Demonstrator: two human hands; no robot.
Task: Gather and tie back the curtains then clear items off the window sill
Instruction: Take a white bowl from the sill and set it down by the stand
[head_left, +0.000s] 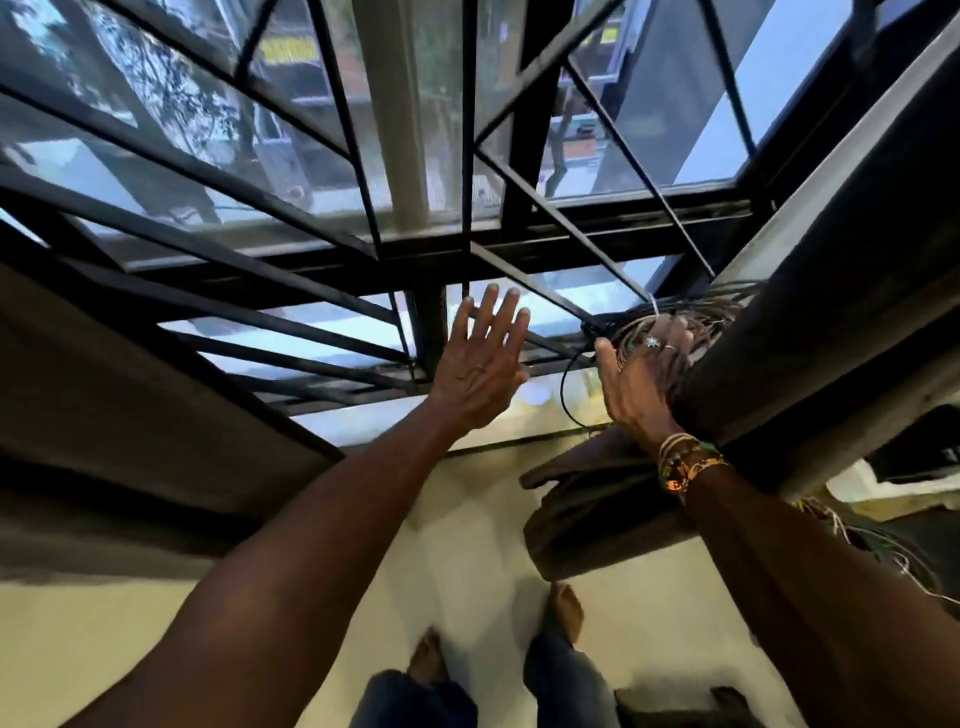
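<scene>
My left hand (480, 364) is up in front of the window grille (291, 249), at its lower middle. It is flat and released, with the fingers straight and spread, and it grasps nothing. From this angle I can't make out whether the fingertips touch the bars or hang just short of them.

My right hand (636, 374) is at the grille's lower right corner, laid on a coil of wires (717, 317) bunched there. The thumb sticks out towards the left hand. The fingers run over the coil and their tips are lost among the strands, so I cannot tell whether they are clenched on it or only resting. There are rings (652, 342) on two fingers and a stack of bracelets (685, 462) at the wrist. A thin black cable (566, 389) loops down from the coil, just under the grille's right end.

The window sill (415, 423) is the pale strip along the foot of the grille, below both hands. The right curtain (831, 291) hangs as a thick dark column against the grille's right edge and touches my right wrist. Its brown lower folds (597, 509) spill out below the sill. The left curtain (130, 395) covers the grille's lower left part.

Far below the grille I see a pale floor (467, 545) and my bare feet (566, 608).
</scene>
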